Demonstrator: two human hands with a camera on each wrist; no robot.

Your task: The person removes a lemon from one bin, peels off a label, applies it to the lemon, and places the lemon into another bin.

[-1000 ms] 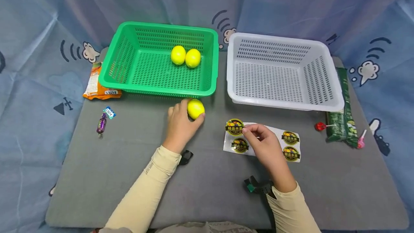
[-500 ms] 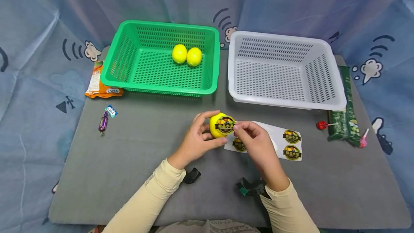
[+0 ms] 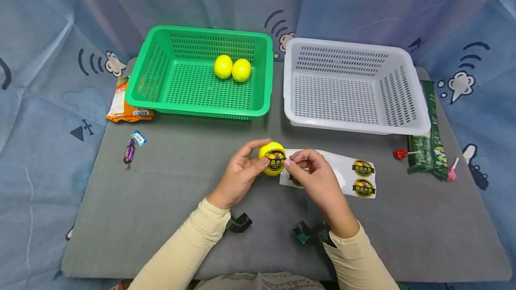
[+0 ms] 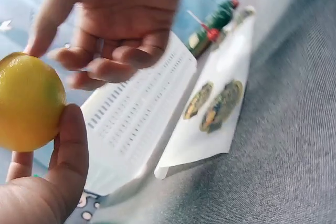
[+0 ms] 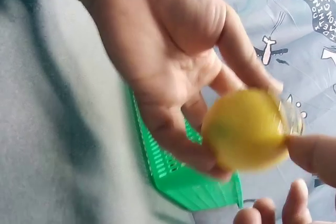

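A yellow lemon [image 3: 266,150] is held up in my left hand [image 3: 238,174], over the left end of the sticker sheet. My left thumb lies on the left part of the round black-and-gold fruit sticker [image 3: 276,157] on its front. My right hand [image 3: 320,182] touches the sticker's right edge with the thumb. In the right wrist view its other fingers [image 5: 299,195] are bent and apart from the lemon [image 5: 241,129]. Below, the white sheet [image 3: 338,164] carries more such stickers. Two lemons [image 3: 241,70] sit in the green basket [image 3: 197,112].
A white basket [image 3: 359,127] stands at the back right. Green packets [image 3: 421,153], a red lollipop [image 3: 400,154] and a pink lollipop [image 3: 452,173] lie right of it. On the left are an orange snack bag [image 3: 125,106], a purple candy [image 3: 129,152] and a blue candy [image 3: 139,138].
My left hand has taken the lemon from beside the green basket to the sheet. The sticker, earlier pinched in my right hand, now lies on the lemon; my left thumb has moved onto it.
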